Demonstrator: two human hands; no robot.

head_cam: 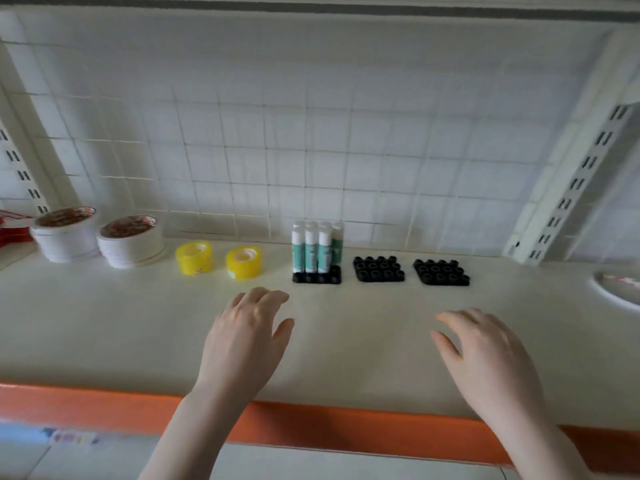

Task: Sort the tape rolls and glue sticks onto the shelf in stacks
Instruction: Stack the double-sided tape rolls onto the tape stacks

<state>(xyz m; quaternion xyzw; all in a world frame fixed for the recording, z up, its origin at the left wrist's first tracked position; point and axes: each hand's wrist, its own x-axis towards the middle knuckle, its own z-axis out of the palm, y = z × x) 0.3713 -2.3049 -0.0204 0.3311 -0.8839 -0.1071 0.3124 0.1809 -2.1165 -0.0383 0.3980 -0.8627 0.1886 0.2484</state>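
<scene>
On the cream shelf (104,334) two stacks of white tape rolls (65,233) (131,240) stand at the back left. Right of them sit two yellow tape rolls (194,257) (243,262). Several white and teal glue sticks (317,247) stand upright in a black holder (317,278). Two more black holders (379,269) (441,272) hold nothing. My left hand (246,341) hovers over the shelf in front of the yellow rolls, fingers relaxed, holding nothing. My right hand (485,355) hovers to the right, also relaxed and holding nothing.
An orange strip (86,403) runs along the shelf's front edge. A white wire grid (311,150) backs the shelf, with slotted uprights (581,181) at both sides. A red item (10,226) lies at the far left, and a white round object (616,289) at the far right.
</scene>
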